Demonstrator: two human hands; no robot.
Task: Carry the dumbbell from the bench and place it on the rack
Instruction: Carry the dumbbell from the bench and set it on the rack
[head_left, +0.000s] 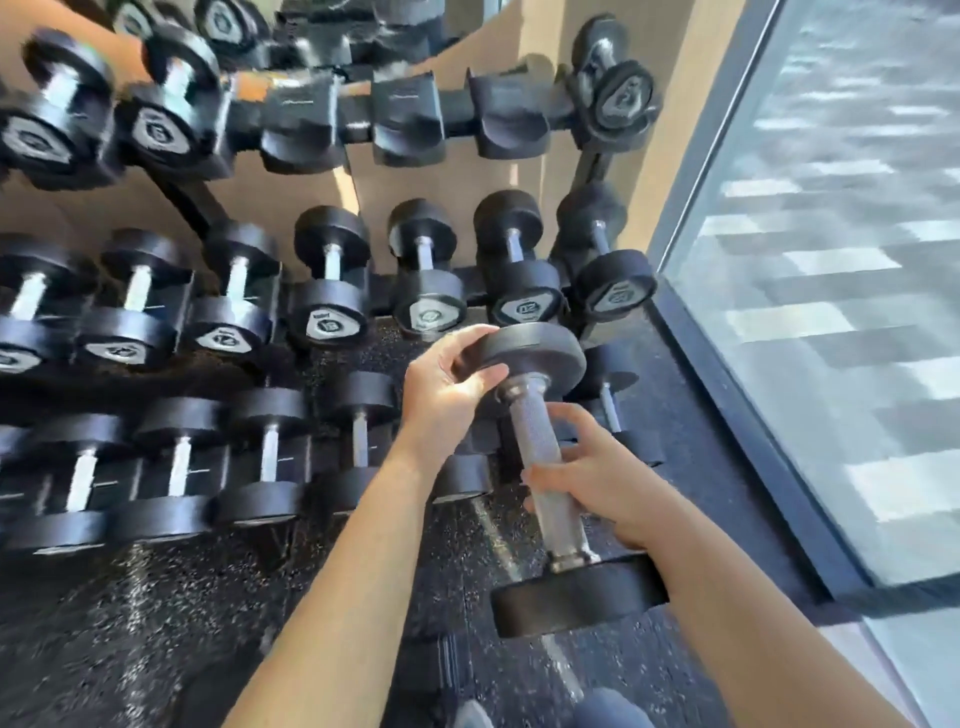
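I hold a black dumbbell (540, 467) with a knurled steel handle in front of the three-tier rack (405, 119). It points away from me, its far head near the right end of the lower tiers. My left hand (447, 384) grips the rim of the far head. My right hand (597, 483) wraps the handle just above the near head. The dumbbell hangs in the air over the bottom row, clear of any cradle.
The top tier has three bare black cradles (498, 114) between dumbbells at left and one at far right. Middle and bottom tiers hold several dumbbells. A glass wall (831, 260) runs along the right. Speckled rubber floor (156, 623) lies below.
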